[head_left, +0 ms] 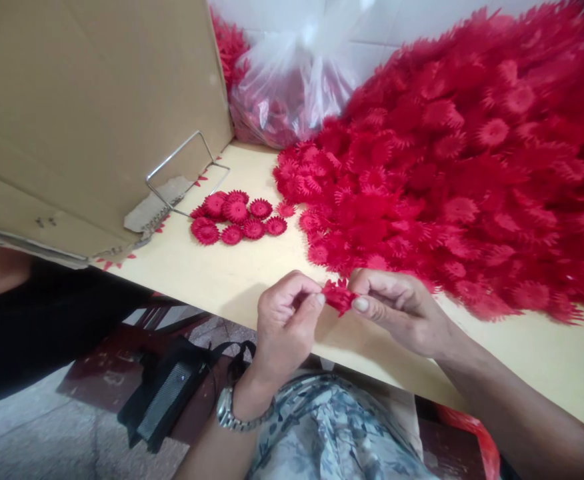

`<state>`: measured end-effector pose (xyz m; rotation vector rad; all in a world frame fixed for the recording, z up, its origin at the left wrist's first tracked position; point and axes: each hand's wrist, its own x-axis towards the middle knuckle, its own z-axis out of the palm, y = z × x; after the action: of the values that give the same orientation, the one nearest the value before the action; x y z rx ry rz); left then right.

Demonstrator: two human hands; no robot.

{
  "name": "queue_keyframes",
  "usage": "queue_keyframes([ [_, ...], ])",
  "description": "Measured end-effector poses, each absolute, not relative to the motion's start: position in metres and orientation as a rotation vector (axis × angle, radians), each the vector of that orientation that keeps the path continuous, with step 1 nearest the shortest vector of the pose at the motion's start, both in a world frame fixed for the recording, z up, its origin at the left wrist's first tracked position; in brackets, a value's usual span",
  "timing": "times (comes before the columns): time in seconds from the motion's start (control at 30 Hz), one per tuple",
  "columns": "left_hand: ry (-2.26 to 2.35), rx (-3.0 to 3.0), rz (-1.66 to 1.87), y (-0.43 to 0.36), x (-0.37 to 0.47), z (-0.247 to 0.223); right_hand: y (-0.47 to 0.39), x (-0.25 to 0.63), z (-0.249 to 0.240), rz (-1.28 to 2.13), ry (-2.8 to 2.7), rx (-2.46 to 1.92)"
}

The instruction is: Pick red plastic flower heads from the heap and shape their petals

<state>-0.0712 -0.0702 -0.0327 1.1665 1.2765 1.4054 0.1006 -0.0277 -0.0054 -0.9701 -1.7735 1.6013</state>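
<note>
Between my two hands, above the table's front edge, is a small red flower piece (339, 296) with jagged petals. My left hand (292, 319) pinches its left side between thumb and fingertips; a metal watch is on that wrist. On the right side, my right hand (399, 308) grips the piece between thumb and index finger. A small group of round red rosettes (236, 211) lies on the pale table (212, 270), beyond and left of my hands. A large heap of red flower pieces (452, 167) covers the right and back of the table.
A tall cardboard panel (92, 113) stands at the left, with a bent metal wire stand (175, 157) beside it. A clear plastic bag (292, 93) of red pieces is at the back. A person's dark-clothed part (42, 327) and a black bag (165, 393) are at lower left.
</note>
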Motion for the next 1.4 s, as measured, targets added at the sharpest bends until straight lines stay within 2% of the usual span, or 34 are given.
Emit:
queue_keyframes([
  [0.1, 1.289, 1.145, 1.484, -0.067, -0.077, -0.031, -0.025, 0.108, -0.002, 1.479, -1.762, -0.993],
  [0.4, 1.137, 1.096, 1.368, -0.066, -0.061, -0.032, -0.025, 0.095, -0.003, 1.284, -2.015, -0.994],
  [0.8, 1.187, 0.92, 1.503, -0.071, -0.056, -0.035, -0.031, 0.098, -0.007, 1.306, -1.909, -0.989],
  [0.97, 1.393, 0.891, 1.712, -0.065, -0.069, -0.03, -0.03, 0.112, -0.01, 1.276, -1.702, -1.022],
  [1.07, 1.413, 1.204, 1.355, -0.056, -0.07, -0.027, -0.027, 0.111, -0.011, 1.352, -1.729, -1.062],
  [1.23, 1.699, 1.631, 1.186, -0.048, -0.069, -0.025, -0.024, 0.104, -0.011, 1.485, -1.652, -1.121],
  [1.4, 1.295, 1.337, 1.188, -0.057, -0.064, -0.022, -0.024, 0.103, -0.007, 1.595, -1.627, -1.137],
])
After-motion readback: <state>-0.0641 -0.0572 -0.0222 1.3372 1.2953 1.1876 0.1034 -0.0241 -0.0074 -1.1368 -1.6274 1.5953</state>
